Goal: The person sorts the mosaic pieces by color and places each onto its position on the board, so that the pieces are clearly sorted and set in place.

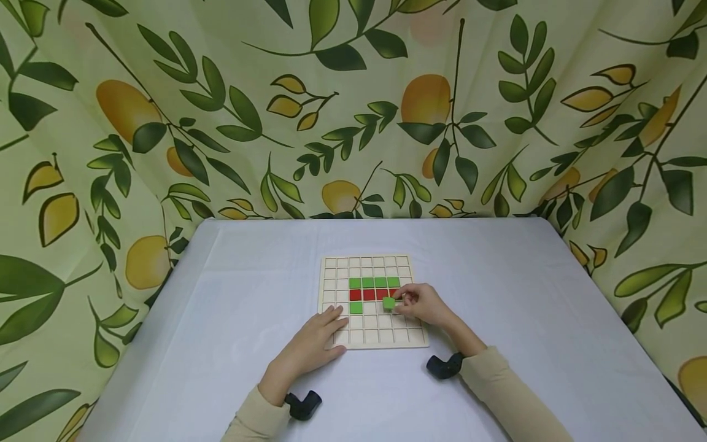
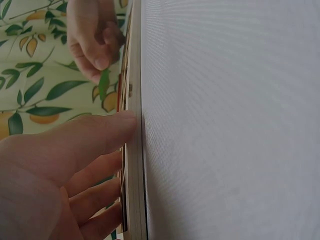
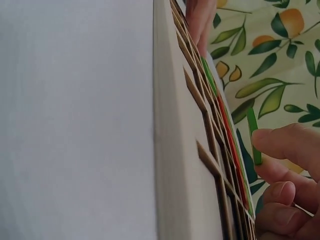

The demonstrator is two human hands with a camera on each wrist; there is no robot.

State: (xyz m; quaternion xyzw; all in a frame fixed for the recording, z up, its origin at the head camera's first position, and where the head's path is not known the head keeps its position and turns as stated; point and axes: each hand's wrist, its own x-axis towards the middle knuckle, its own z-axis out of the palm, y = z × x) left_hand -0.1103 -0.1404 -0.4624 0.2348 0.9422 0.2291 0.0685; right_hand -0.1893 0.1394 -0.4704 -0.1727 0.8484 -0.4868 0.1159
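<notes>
A wooden grid board (image 1: 372,337) lies on the table. Several green tiles (image 1: 368,283) fill part of one row, and several red tiles (image 1: 369,294) sit in the row nearer the person. A single green square (image 1: 356,307) lies below the left end of the red row. My right hand (image 1: 422,304) pinches another thin green tile (image 3: 254,136) between thumb and finger, raised above the board. My left hand (image 1: 313,341) rests with extended fingers on the board's near left corner; its thumb (image 2: 110,131) touches the board edge (image 2: 134,170).
A white cloth (image 1: 248,276) covers the table. Behind and at both sides hangs a curtain (image 1: 353,123) printed with leaves and fruit. Black camera mounts (image 1: 304,405) are worn at both wrists, below beige sleeves (image 1: 510,393).
</notes>
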